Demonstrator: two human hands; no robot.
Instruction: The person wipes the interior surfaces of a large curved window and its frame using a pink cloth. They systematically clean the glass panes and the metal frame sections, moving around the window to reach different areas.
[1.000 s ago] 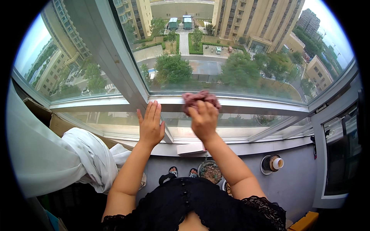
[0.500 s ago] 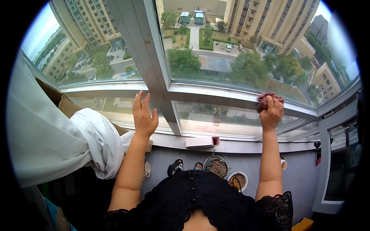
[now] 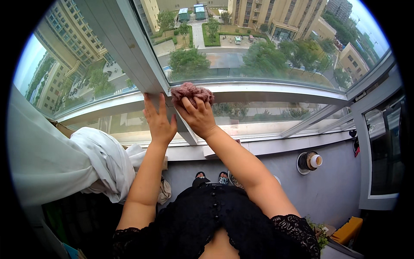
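My right hand (image 3: 198,116) grips a crumpled reddish-brown cloth (image 3: 192,93) and presses it to the white window rail (image 3: 258,91), close to where the rail meets the thick upright frame post (image 3: 125,39). The fingers curl over the cloth and hide part of it. Just left of it, my left hand (image 3: 160,121) lies against the frame at the foot of that post, fingers stretched out and holding nothing. Above the rail stands the large glass pane (image 3: 241,52), with trees and buildings visible through it.
A white curtain (image 3: 47,146) hangs at the left, gathered in a bundle. Below the window runs a low ledge with a pale box (image 3: 210,152), partly behind my right arm. Stacked pots (image 3: 305,162) stand on the floor at right, near an open window sash (image 3: 384,146).
My right hand has slid the cloth left along the rail, from its right part to the upright post. My left hand has come to rest on the frame. The view has shifted right.
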